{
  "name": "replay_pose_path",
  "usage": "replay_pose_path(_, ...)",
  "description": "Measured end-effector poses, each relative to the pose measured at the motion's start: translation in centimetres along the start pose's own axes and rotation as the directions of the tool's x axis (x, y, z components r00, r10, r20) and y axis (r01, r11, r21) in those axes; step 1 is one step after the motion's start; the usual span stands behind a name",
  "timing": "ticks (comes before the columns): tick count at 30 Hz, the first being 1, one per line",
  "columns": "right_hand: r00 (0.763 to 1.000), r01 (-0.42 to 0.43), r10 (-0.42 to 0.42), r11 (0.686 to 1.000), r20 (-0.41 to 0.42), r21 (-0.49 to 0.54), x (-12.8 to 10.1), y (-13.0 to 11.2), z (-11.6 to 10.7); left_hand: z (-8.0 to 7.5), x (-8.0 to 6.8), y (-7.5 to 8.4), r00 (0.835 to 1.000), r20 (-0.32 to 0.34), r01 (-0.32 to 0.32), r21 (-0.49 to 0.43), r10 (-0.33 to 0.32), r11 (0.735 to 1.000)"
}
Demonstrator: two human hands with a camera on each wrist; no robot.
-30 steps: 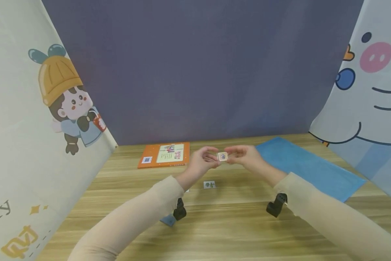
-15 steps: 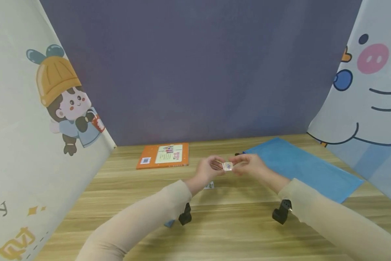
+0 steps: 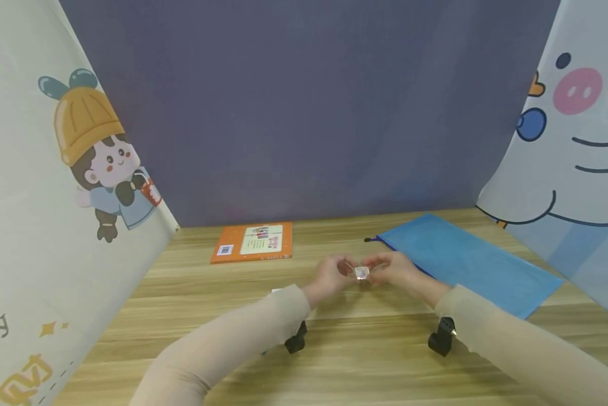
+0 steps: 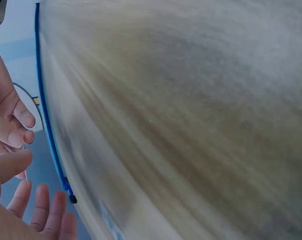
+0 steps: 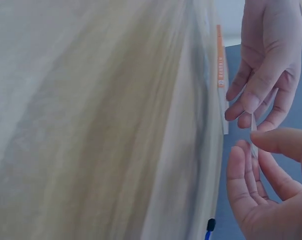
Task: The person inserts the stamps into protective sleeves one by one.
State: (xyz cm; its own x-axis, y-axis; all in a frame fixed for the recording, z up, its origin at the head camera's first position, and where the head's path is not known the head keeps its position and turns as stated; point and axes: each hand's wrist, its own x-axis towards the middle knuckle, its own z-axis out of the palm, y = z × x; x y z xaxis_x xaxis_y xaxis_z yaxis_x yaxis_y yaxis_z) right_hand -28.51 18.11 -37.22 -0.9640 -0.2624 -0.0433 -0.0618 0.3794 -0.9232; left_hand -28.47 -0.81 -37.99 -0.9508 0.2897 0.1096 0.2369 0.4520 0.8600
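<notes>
Above the table, a small square card (image 3: 362,273) with a printed picture and a pale border is held between both hands. My left hand (image 3: 330,277) pinches its left edge with thumb and fingers. From the other side, my right hand (image 3: 394,270) pinches the right edge. In the right wrist view the thin card (image 5: 253,131) appears edge-on between the two sets of fingertips. The left wrist view also shows it as a thin sliver, with my left hand (image 4: 28,215) below and my right hand (image 4: 8,117) above.
An orange book (image 3: 253,242) lies at the back left of the wooden table (image 3: 365,361). A blue pouch (image 3: 461,262) with a dark blue zip lies at the right. A white scrap (image 3: 277,290) shows beside the left sleeve. Printed walls and a dark backdrop enclose the table.
Both hands have moved lower and slightly right with the card, which now looks flatter. The pouch's zip end has come into view, and the left arm now covers a card on the table.
</notes>
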Motion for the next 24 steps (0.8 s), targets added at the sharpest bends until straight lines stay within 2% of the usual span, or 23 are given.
replay_pose_path(5, 1.000, -0.015, 0.016, 0.999, 0.006, -0.050, 0.1, 0.8, 0.0, 0.5, 0.1, -0.3, 1.000, 0.017, -0.007, 0.079, 0.006, 0.997)
replay_pose_path(11, 0.999, 0.015, -0.009, 0.993, 0.046, -0.121, 0.2, 1.6, -0.4, 0.7, 0.2, 0.1, 0.999, 0.030, 0.027, 0.169, -0.032, 0.985)
replay_pose_path(14, 0.999, 0.014, -0.008, 0.985, 0.037, -0.174, 0.3, 1.9, -0.5, 0.9, 0.4, 0.0, 0.998, 0.040, 0.045, 0.214, -0.055, 0.976)
replay_pose_path(19, 0.999, -0.004, 0.013, 0.967, 0.036, -0.255, 0.5, 2.0, -0.4, 1.0, 0.5, -0.3, 0.992, 0.054, 0.094, 0.257, -0.111, 0.962)
replay_pose_path(24, 0.999, -0.013, 0.025, 0.952, 0.037, -0.307, 0.6, 2.0, -0.3, 1.1, 0.5, -0.3, 0.992, 0.049, 0.101, 0.280, -0.120, 0.955)
